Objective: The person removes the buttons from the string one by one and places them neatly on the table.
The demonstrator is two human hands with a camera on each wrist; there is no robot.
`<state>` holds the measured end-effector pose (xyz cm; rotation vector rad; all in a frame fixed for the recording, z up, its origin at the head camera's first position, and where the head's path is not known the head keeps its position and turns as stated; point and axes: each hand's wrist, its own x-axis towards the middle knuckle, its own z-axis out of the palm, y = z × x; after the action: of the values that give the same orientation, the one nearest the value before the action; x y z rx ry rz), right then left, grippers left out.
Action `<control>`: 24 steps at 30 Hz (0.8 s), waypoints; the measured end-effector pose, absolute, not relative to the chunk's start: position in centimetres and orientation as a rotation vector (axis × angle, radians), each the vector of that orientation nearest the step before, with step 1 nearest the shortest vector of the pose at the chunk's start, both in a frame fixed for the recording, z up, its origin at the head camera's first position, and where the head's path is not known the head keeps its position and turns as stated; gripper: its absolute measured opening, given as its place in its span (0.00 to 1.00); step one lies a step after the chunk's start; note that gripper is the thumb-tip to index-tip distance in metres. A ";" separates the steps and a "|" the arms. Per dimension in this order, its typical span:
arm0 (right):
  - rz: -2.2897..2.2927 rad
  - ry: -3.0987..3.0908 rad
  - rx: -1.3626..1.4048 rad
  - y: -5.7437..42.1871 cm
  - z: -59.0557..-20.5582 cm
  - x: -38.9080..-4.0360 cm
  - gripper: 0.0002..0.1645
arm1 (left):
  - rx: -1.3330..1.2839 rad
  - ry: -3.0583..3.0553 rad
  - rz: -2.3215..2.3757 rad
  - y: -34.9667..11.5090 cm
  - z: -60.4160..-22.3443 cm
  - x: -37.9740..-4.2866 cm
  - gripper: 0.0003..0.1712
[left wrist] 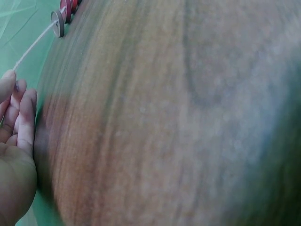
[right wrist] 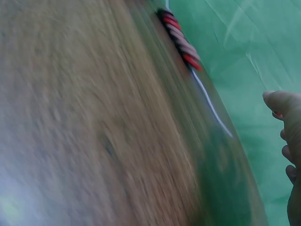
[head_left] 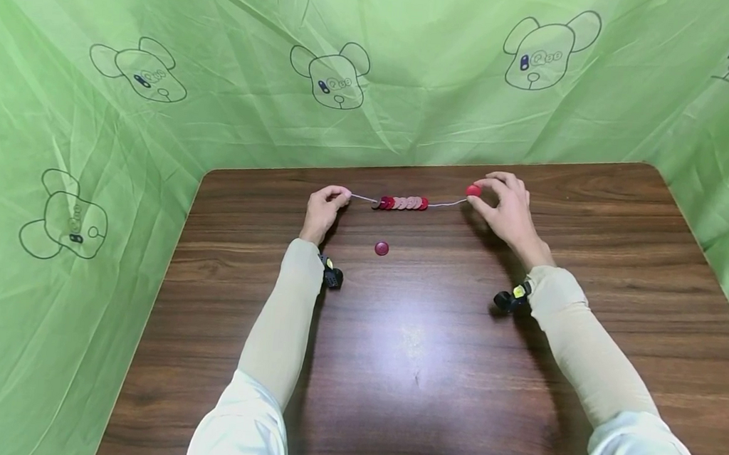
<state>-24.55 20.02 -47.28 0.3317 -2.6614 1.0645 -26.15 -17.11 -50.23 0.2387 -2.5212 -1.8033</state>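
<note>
Several buttons [head_left: 407, 203] in dark, red and pink shades sit in an overlapping row on a thin white string [head_left: 446, 204] near the table's far edge. My left hand [head_left: 324, 210] pinches the left end of that string between thumb and fingertips. In the left wrist view a grey button [left wrist: 57, 23] stands at the near end of the row. Between thumb and index finger, my right hand [head_left: 509, 209] holds a red button [head_left: 473, 191]. The string's right end [right wrist: 225, 129] appears loose and apart from the right hand in the right wrist view.
A single dark-red button [head_left: 381, 248] lies on the brown wooden table [head_left: 237, 289], nearer to me than the row. Green cloth [head_left: 413, 96] with mouse drawings hangs behind and beside the table. Each wrist carries a small black camera [head_left: 333, 277].
</note>
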 end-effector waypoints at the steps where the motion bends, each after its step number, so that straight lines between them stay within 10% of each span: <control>1: 1.060 -2.654 0.359 19.7 -47.2 -24.4 0.19 | 0.239 -2.521 -1.804 -17.1 -50.2 -26.2 0.11; 24: 0.967 -2.585 0.695 14.3 -46.4 -22.8 0.20 | 0.224 -2.508 -1.817 -17.3 -50.4 -26.1 0.11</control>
<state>-22.76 14.26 -46.42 0.6948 -2.5847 0.9665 -26.13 -17.28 -50.37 0.2242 -2.5077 -1.8167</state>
